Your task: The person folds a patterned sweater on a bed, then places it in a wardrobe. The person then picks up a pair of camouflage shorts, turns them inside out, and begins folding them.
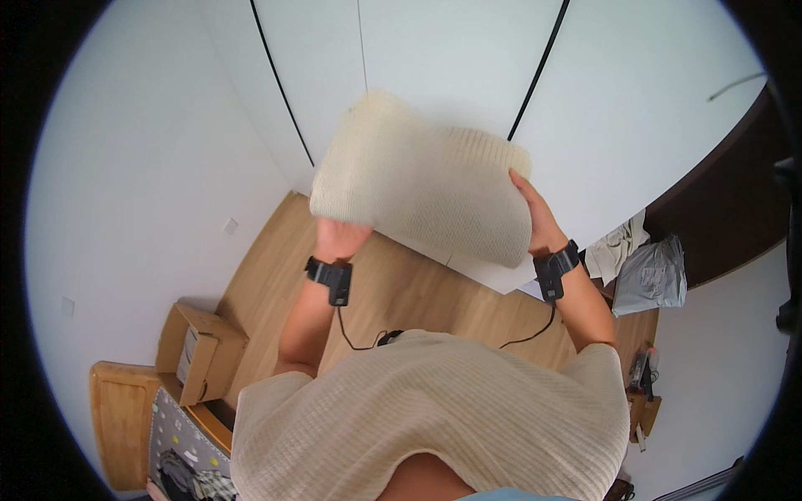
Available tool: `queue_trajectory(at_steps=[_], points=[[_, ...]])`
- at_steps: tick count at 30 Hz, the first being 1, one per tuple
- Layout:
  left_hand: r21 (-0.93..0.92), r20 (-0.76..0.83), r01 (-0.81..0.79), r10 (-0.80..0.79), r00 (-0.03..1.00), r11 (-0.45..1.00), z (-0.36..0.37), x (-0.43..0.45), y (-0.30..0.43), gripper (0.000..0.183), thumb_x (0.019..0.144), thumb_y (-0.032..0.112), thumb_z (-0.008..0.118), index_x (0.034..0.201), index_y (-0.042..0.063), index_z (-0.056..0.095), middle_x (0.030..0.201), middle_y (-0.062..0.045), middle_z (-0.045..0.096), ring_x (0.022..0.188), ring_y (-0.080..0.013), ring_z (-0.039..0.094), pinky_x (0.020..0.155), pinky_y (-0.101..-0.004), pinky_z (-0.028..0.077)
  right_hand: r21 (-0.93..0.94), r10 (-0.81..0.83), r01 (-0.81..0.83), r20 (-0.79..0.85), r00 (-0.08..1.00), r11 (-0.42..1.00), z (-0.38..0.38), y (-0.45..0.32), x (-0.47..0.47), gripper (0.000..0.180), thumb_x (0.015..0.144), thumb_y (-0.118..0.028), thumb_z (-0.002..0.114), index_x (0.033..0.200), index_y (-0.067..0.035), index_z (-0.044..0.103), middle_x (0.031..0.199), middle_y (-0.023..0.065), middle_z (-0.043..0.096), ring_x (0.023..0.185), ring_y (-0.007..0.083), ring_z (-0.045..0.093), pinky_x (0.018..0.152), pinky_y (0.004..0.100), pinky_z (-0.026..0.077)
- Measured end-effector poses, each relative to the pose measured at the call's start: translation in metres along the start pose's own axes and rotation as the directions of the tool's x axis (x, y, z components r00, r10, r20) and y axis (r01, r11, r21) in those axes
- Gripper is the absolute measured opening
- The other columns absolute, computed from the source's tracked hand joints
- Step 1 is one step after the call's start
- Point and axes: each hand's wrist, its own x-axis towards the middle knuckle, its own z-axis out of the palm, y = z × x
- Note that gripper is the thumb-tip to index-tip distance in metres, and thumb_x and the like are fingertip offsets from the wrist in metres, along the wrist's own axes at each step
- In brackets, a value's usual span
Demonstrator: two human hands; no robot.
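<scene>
A folded cream knit garment (420,181) with a ribbed band along one edge is held up in front of me, before white wardrobe doors. My left hand (341,237) supports it from below at its lower left corner, and the fingers are hidden beneath the knit. At the right edge, my right hand (537,216) grips it with the thumb on top and the other fingers out of sight behind. Each wrist wears a black strapped device with a cable.
White wardrobe doors (438,62) with black vertical strips stand ahead. An open cardboard box (203,357) and a wooden bed end (125,426) are at lower left. On the right are a grey plastic parcel (651,275) and a white cloth (617,247). Wooden flooring (401,282) runs below.
</scene>
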Motion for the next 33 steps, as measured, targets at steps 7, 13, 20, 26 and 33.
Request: queue_trajectory(at_steps=[7, 13, 20, 26, 33], points=[[0.586, 0.094, -0.279, 0.279, 0.956, 0.761, -0.026, 0.007, -0.061, 0.058, 0.098, 0.041, 0.047, 0.145, 0.011, 0.033, 0.147, -0.009, 0.041, 0.130, -0.0265, 0.044, 0.104, -0.0441, 0.040, -0.095, -0.007, 0.011, 0.043, 0.999, 0.995, 0.025, 0.020, 0.002, 0.049, 0.096, -0.040, 0.055, 0.130, -0.005, 0.052, 0.125, 0.0095, 0.059, 0.111, 0.0197, 0.057, 0.089, 0.0344, 0.049], [-0.080, -0.209, 0.004, -0.021, 0.978, 0.997, -0.024, 0.036, -0.084, 0.060, 0.099, 0.044, 0.045, 0.147, 0.012, 0.029, 0.146, -0.009, 0.042, 0.128, -0.0256, 0.046, 0.099, -0.0447, 0.047, -0.124, 0.041, -0.038, 0.020, 0.999, 0.992, -0.004, 0.035, 0.031, 0.056, 0.095, -0.045, 0.054, 0.134, -0.006, 0.050, 0.132, 0.0110, 0.055, 0.118, 0.0220, 0.053, 0.095, 0.0384, 0.046], [0.095, -0.122, -0.057, 0.068, 0.990, 0.994, -0.037, 0.031, -0.126, 0.065, 0.097, 0.053, 0.041, 0.147, 0.013, 0.030, 0.145, -0.010, 0.042, 0.126, -0.0268, 0.048, 0.095, -0.0445, 0.050, -0.168, 0.096, -0.087, 0.045, 0.994, 0.982, -0.034, 0.043, 0.044, 0.063, 0.094, -0.051, 0.052, 0.138, -0.006, 0.045, 0.138, 0.0131, 0.049, 0.123, 0.0237, 0.049, 0.098, 0.0404, 0.043], [0.092, -0.168, -0.038, 0.053, 0.984, 0.995, -0.058, 0.038, -0.131, 0.065, 0.097, 0.053, 0.041, 0.147, 0.013, 0.030, 0.145, -0.011, 0.042, 0.126, -0.0269, 0.048, 0.095, -0.0445, 0.050, -0.239, 0.187, -0.187, -0.022, 0.982, 0.953, -0.051, 0.047, 0.058, 0.067, 0.093, -0.056, 0.050, 0.141, -0.010, 0.043, 0.141, 0.0105, 0.047, 0.127, 0.0233, 0.047, 0.101, 0.0406, 0.041], [0.083, -0.179, -0.035, 0.050, 0.983, 0.996, -0.076, 0.037, -0.136, 0.066, 0.097, 0.053, 0.041, 0.147, 0.013, 0.030, 0.145, -0.011, 0.042, 0.126, -0.0271, 0.048, 0.094, -0.0444, 0.050, -0.298, 0.108, -0.132, -0.094, 0.990, 0.945, -0.057, 0.054, 0.063, 0.071, 0.092, -0.058, 0.050, 0.136, -0.003, 0.047, 0.134, 0.0146, 0.053, 0.118, 0.0213, 0.054, 0.098, 0.0368, 0.045]])
